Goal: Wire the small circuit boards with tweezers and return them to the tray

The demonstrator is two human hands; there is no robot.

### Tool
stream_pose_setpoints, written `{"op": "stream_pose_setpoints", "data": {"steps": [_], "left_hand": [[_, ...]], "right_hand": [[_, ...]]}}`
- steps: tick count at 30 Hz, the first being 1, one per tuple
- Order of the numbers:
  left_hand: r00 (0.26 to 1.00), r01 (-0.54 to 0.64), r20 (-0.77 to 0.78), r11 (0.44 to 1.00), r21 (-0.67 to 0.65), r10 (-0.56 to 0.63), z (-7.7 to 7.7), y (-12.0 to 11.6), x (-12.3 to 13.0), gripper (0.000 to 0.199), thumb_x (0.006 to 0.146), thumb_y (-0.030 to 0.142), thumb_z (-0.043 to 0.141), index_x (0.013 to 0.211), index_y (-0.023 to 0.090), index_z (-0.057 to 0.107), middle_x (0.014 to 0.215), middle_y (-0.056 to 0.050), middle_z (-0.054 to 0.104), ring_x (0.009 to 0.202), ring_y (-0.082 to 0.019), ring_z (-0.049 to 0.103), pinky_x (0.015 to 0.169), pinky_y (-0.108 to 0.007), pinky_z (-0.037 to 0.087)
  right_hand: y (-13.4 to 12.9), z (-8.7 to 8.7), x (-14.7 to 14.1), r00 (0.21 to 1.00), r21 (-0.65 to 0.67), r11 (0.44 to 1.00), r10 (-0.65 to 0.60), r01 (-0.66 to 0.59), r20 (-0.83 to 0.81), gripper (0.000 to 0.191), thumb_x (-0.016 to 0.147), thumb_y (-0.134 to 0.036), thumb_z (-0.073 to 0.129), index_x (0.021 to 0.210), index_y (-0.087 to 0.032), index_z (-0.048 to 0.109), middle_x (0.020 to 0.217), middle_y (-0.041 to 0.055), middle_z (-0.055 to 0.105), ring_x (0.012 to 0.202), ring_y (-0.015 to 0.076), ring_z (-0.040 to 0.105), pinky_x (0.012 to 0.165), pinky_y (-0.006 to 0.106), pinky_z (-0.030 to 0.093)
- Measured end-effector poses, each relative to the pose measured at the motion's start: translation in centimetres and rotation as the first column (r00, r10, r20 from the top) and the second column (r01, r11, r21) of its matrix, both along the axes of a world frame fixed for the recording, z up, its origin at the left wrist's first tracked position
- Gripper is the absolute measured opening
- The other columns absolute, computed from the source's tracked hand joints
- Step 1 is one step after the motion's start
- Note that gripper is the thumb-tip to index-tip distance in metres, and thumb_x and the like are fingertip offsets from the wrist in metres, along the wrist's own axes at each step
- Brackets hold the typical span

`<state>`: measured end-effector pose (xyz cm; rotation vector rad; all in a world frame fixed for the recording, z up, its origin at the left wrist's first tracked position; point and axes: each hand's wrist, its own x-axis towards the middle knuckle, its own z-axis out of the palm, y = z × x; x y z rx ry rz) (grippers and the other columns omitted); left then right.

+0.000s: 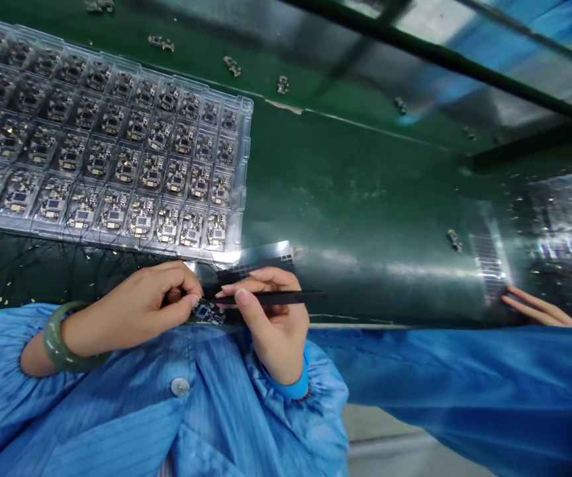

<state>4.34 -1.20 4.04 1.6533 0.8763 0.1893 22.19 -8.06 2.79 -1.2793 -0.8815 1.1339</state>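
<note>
Near the table's front edge, my left hand (137,305) pinches the left side of a small circuit board (208,311) between thumb and fingers. My right hand (273,318) is closed around black tweezers (281,298), held almost level, with the tip close to the board. Whether the tip touches the board I cannot make out. Just behind my right fingers lies a dark sheet with small rectangular pieces (266,257), partly covered by my hand.
A clear compartment tray (239,199) full of circuit boards with thin black wires fills the left. Loose small boards (232,66) lie along the back. On the right, a co-worker's hand (539,308) touches a clear gridded sheet (488,258). A dark rail (435,56) crosses the upper right.
</note>
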Motion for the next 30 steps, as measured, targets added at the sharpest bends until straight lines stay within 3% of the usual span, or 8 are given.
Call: {"op": "stream_pose_setpoints", "data": {"steps": [8,16,22,30], "left_hand": [[1.0,0.0,-0.002,1.0,-0.018,0.0,-0.2,0.0,0.0,0.013,0.088,0.02,0.049,0.086,0.017,0.061,0.087,-0.001,0.059,0.073,-0.013,0.056,0.064,-0.025,0.044],[1.0,-0.013,-0.001,1.0,-0.021,0.013,-0.1,0.0,0.0,0.013,0.087,0.02,0.05,0.085,0.016,0.062,0.086,-0.001,0.059,0.072,-0.013,0.055,0.063,-0.026,0.043],[1.0,-0.02,0.012,1.0,-0.013,0.02,-0.3,0.0,0.0,0.012,0.088,0.021,0.05,0.083,0.016,0.061,0.083,0.0,0.058,0.068,-0.012,0.053,0.061,-0.025,0.042],[0.999,-0.041,0.026,0.999,0.003,0.041,-0.5,0.0,-0.1,0.012,0.087,0.019,0.05,0.082,0.016,0.061,0.084,-0.001,0.057,0.069,-0.012,0.053,0.061,-0.025,0.042]], "right_hand": [[-0.3,-0.4,-0.1,0.999,0.072,0.997,0.019,-0.022,0.041,0.022,0.085,-0.016,0.064,0.101,-0.023,0.052,0.083,-0.0017,0.075,0.07,0.013,0.072,0.063,0.024,0.062],[-0.6,-0.8,0.0,0.978,0.204,0.979,-0.016,-0.027,0.208,0.032,0.078,-0.004,0.066,0.102,-0.024,0.059,0.089,-0.0016,0.072,0.081,0.0121,0.071,0.078,0.026,0.058],[-0.8,-1.2,0.3,0.964,0.267,0.958,0.034,-0.106,0.262,0.035,0.078,-0.004,0.066,0.105,-0.025,0.059,0.091,0.0017,0.071,0.082,0.0162,0.068,0.076,0.035,0.057],[-0.2,-0.8,0.9,0.898,0.396,0.88,0.074,-0.263,0.434,0.033,0.077,-0.004,0.066,0.103,-0.023,0.061,0.094,0.0048,0.071,0.085,0.0169,0.068,0.075,0.033,0.057]]}}
